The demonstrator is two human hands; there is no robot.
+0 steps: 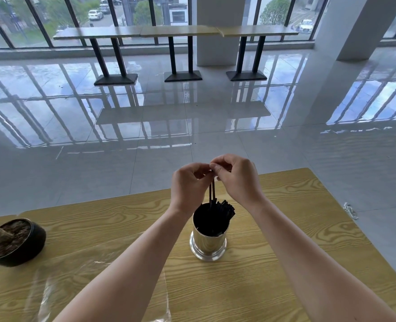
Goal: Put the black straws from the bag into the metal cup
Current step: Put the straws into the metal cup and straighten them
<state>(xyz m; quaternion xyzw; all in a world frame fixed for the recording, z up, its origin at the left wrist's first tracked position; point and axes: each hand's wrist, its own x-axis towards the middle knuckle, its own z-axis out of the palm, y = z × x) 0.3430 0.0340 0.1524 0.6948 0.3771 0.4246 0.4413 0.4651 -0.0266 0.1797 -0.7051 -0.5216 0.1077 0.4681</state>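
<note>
Two straws (pixel 212 194) are pinched at their tops by the curled fingers of the left hand (pixel 187 184) and right hand (pixel 236 180), lower ends inside the cup (pixel 208 242). The cup is stood mid-table (pixel 308 228), well apart from all edges. The bag (pixel 99 275) is laid flat toward the near edge, a pot (pixel 16 242) at the left edge.

Single head-worn wide-angle view, facing forward and tilted down. Closest to lens: forearms entering from bottom edge, left hand (pixel 187 189) and right hand (pixel 238 180) meeting on black straws (pixel 212 192) just below centre. Wooden table (pixel 297 228) fills lower third; shiny floor (pixel 192 126) mid-frame; far tables (pixel 178 31) and windows (pixel 30 19) along top edge.
</note>
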